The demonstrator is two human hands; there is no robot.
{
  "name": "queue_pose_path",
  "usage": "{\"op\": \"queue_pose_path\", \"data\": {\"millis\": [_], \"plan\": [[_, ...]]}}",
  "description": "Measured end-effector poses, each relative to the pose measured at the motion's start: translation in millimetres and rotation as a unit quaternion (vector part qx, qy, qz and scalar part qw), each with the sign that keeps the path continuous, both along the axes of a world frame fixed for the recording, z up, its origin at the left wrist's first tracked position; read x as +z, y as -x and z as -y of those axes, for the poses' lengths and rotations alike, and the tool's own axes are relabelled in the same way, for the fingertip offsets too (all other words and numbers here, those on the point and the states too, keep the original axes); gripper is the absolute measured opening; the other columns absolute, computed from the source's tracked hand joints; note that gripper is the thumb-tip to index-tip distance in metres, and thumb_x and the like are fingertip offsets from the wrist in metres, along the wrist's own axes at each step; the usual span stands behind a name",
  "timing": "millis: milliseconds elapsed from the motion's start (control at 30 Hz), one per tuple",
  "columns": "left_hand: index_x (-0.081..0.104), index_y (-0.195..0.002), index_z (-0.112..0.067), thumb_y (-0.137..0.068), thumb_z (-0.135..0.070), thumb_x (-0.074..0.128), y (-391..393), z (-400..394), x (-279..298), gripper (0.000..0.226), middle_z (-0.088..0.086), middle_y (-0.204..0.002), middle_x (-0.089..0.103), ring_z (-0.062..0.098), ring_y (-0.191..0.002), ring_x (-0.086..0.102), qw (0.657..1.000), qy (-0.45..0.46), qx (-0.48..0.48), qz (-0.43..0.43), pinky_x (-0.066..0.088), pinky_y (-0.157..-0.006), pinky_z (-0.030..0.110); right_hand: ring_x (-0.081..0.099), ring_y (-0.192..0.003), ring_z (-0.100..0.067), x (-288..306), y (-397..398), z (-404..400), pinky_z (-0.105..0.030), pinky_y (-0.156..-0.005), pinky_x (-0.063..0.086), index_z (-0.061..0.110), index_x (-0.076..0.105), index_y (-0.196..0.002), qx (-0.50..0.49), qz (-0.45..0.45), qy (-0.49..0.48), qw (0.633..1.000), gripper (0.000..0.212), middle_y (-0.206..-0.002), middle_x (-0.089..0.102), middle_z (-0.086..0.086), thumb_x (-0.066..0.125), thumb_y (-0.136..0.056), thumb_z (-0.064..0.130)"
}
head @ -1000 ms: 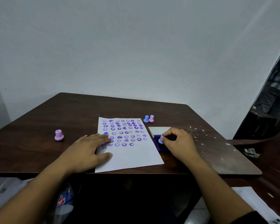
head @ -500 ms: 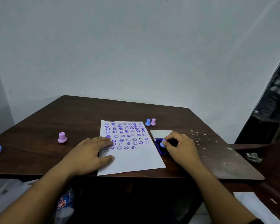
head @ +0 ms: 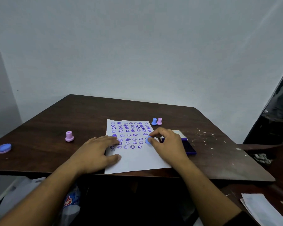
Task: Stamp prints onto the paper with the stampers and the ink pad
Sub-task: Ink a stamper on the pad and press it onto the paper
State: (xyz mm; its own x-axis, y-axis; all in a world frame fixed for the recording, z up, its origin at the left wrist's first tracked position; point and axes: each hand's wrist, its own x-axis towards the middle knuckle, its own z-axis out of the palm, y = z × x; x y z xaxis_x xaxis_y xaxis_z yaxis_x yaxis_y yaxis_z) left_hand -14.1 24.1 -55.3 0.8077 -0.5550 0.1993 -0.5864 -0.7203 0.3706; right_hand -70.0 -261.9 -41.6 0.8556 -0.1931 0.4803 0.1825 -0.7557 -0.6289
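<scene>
A white paper lies on the dark wooden table, its upper half filled with several rows of purple smiley prints. My left hand rests flat on the paper's left edge, fingers spread. My right hand pinches a small blue stamper over the paper's right side, at the end of the lowest print rows. The dark blue ink pad sits open just right of the paper, partly hidden by my right hand, with its pale lid behind.
A blue stamper and a pink stamper stand together behind the paper. Another pink stamper stands at the left, and a blue round cap lies near the left edge. White specks dot the table's right side.
My right hand has carried the blue stamper left from the ink pad onto the paper's right side. The left hand has stayed on the paper.
</scene>
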Motion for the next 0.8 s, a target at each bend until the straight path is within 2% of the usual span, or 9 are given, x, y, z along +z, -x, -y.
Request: {"op": "queue_pose_path", "data": {"millis": [167,367,567,700,800], "plan": [[0.049,-0.144,-0.042,-0.074,-0.08,0.041,-0.7,-0.3,-1.8,0.08,-0.023,-0.156,0.041,-0.004,-0.146,0.027,1.0,0.002,0.0,0.004,0.021,-0.123,0.041,0.063,-0.096,0.003,-6.7,0.3,-8.0,-0.029,-0.086,0.05,0.031,0.078,-0.093,0.005,-0.015,0.026,1.0,0.006,-0.096,0.076,0.021,0.081,-0.09,0.028],[0.048,-0.146,-0.042,-0.078,-0.075,0.047,0.9,0.9,-1.4,0.075,-0.023,-0.157,0.039,-0.004,-0.147,0.025,1.0,-0.001,0.005,0.003,0.017,-0.123,0.039,0.06,-0.09,0.007,-6.3,1.2,-9.4,-0.032,-0.088,0.05,0.031,0.078,-0.094,-0.001,-0.009,0.051,0.999,0.007,-0.096,0.077,0.019,0.081,-0.09,0.026],[0.047,-0.147,-0.04,-0.078,-0.075,0.045,1.8,0.5,1.8,0.077,-0.022,-0.158,0.038,-0.002,-0.148,0.025,1.0,-0.008,0.003,-0.005,0.017,-0.124,0.04,0.064,-0.094,-0.005,-3.9,1.1,-11.8,-0.041,-0.096,0.053,0.036,0.076,-0.093,-0.005,-0.03,0.065,0.997,0.01,-0.094,0.075,0.022,0.081,-0.091,0.028],[0.047,-0.147,-0.04,-0.077,-0.076,0.044,1.5,1.0,1.9,0.078,-0.021,-0.158,0.039,-0.002,-0.148,0.025,1.0,-0.01,0.003,-0.005,0.017,-0.124,0.04,0.065,-0.098,-0.005,-2.7,1.0,-12.8,-0.047,-0.102,0.051,0.044,0.07,-0.089,-0.005,-0.051,0.064,0.997,0.018,-0.089,0.069,0.026,0.08,-0.092,0.029],[0.047,-0.147,-0.041,-0.076,-0.077,0.043,1.9,0.7,1.5,0.08,-0.022,-0.158,0.039,-0.002,-0.148,0.025,1.0,-0.006,0.006,-0.008,0.016,-0.124,0.04,0.064,-0.099,-0.004,-2.0,-0.2,-12.7,-0.047,-0.104,0.05,0.043,0.071,-0.089,-0.008,-0.061,0.052,0.997,0.016,-0.091,0.071,0.025,0.081,-0.091,0.031]]}}
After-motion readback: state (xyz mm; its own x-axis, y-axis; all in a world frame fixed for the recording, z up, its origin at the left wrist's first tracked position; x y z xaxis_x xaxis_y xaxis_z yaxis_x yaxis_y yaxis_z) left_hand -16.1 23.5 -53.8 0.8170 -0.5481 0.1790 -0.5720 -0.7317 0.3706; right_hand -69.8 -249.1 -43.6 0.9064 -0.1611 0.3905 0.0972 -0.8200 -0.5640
